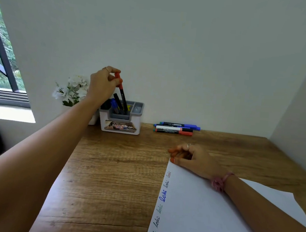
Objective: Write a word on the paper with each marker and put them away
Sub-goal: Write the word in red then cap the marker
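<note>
My left hand pinches the red cap end of a black-bodied marker, whose lower end dips into the grey-topped white organizer box at the back of the desk. Other markers stand in that box. My right hand rests curled on the top corner of the white paper, holding nothing that I can see. Along the paper's left edge the word "loki" is written several times in different colours. Several loose markers with blue and red caps lie against the back wall.
The wooden desk meets a white wall behind and a wall on the right. A pot of white flowers stands left of the organizer. A window is at the far left.
</note>
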